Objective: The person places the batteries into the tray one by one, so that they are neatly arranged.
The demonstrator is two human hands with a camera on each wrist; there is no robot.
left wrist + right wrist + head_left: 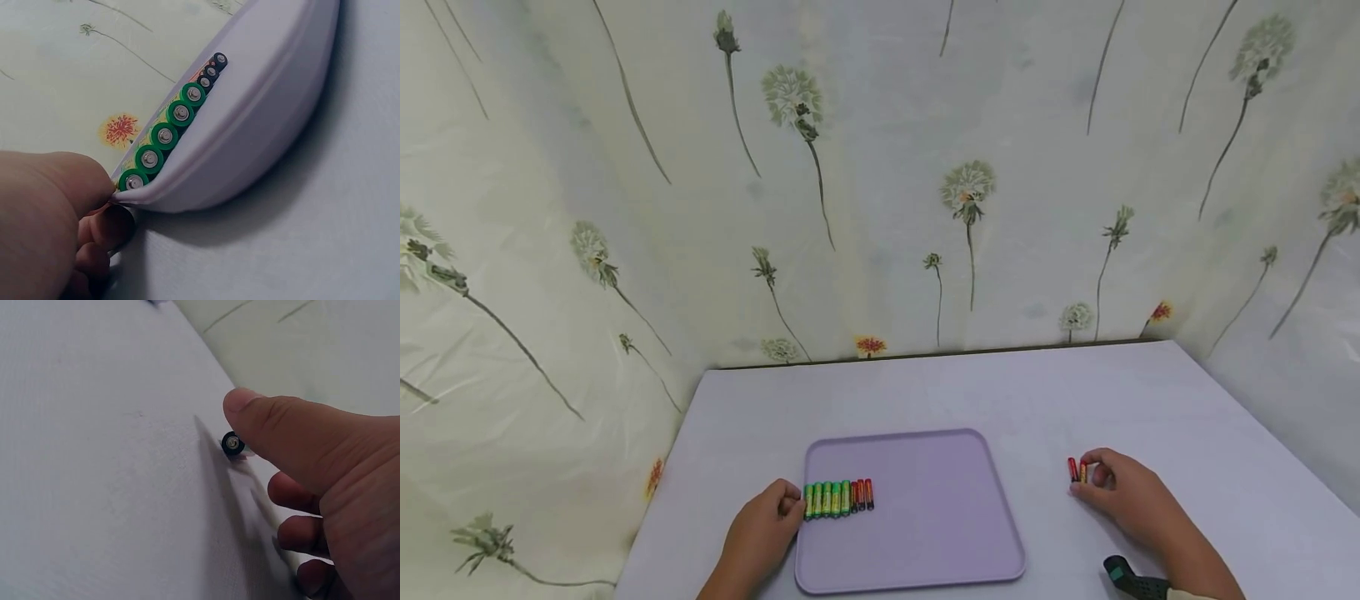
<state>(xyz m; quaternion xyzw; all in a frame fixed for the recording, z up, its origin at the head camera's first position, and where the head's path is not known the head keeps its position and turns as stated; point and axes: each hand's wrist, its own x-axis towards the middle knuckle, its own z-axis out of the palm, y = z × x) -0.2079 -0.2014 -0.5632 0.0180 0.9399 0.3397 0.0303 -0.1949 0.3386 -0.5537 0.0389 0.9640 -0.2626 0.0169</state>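
Note:
A light purple tray (925, 517) lies on the table. My left hand (763, 528) grips its left rim, thumb on top and fingers curled underneath, as the left wrist view shows. Beside that thumb a row of several green-and-yellow batteries (165, 135) lies side by side in the tray. Three smaller red-and-black batteries (862, 494) continue the row on its right. Off to the right of the tray, my right hand (1131, 496) pinches a small red battery (1083, 472) between thumb and index finger. Another red battery (1072, 469) is just left of it. In the right wrist view one battery's dark end (233, 443) shows by the thumb.
A white table (760, 400) carries the tray. Behind and at both sides stands a pale wall covering (880, 183) with a dandelion print. A black strap-like device (1135, 578) is at the right wrist.

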